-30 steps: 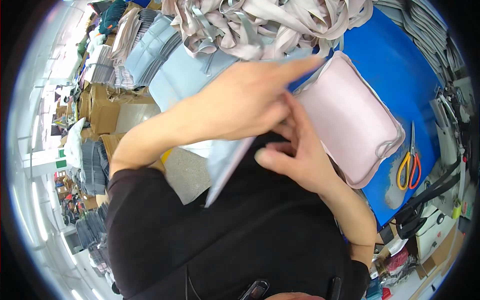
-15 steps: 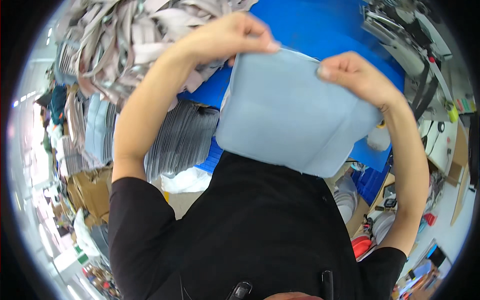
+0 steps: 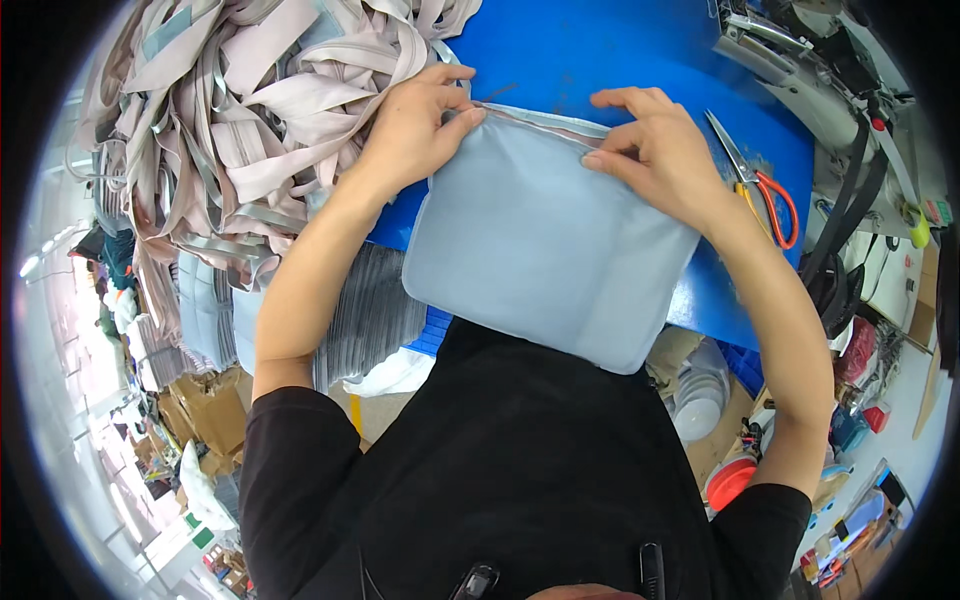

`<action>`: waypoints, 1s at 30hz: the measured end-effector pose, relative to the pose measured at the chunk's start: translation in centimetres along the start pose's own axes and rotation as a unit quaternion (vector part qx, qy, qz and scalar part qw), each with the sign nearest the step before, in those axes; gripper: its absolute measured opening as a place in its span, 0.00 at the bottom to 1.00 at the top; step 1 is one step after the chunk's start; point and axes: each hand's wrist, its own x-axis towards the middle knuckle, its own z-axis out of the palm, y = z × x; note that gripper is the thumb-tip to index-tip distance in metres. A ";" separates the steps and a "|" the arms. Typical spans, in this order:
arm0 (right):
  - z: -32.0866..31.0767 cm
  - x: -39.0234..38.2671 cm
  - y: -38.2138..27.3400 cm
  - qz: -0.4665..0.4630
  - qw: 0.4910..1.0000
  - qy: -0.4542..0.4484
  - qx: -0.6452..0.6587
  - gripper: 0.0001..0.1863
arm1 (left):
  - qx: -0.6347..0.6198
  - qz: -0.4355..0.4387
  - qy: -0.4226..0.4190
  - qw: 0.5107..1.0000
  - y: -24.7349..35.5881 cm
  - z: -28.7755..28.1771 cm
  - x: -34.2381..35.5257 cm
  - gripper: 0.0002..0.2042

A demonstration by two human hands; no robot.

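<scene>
A light grey-blue fabric panel (image 3: 530, 230) with rounded corners lies partly on the blue tabletop (image 3: 570, 50) and hangs over its near edge in front of me. Along the far edge of the panel a narrow strip with a pinkish inside shows between my hands. My left hand (image 3: 425, 120) pinches the far left corner between thumb and fingers. With thumb and fingers, my right hand (image 3: 655, 150) grips the same edge farther right, its index finger stretched out. To the right of that hand lie scissors (image 3: 760, 200) with red and yellow handles.
A big heap of pinkish-grey fabric strips (image 3: 260, 110) covers the left of the table. Below it stand stacks of grey panels (image 3: 365, 310). A sewing machine (image 3: 790, 60) is at the far right. Boxes (image 3: 210, 410) sit lower left, a red round object (image 3: 732, 483) lower right.
The panel has come down and slightly left, and its far edge now shows a strip. My right hand moved left along the edge. The scissors have come into view.
</scene>
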 end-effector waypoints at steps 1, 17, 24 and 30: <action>0.6 0.1 0.3 0.027 0.999 -0.009 0.022 0.12 | -0.018 -0.010 -0.004 1.000 -0.8 0.8 0.3 0.10; -7.1 -4.7 -2.6 0.021 0.993 0.030 0.113 0.08 | -0.022 0.223 0.010 0.975 8.2 -6.5 -0.9 0.07; -8.1 -6.0 -3.5 0.003 0.993 0.068 0.100 0.13 | 0.034 0.373 0.035 0.926 9.3 -6.8 -1.3 0.08; -8.2 -6.4 -3.8 0.012 0.993 0.069 0.098 0.16 | 0.046 0.377 0.054 0.924 9.6 -6.6 -2.0 0.08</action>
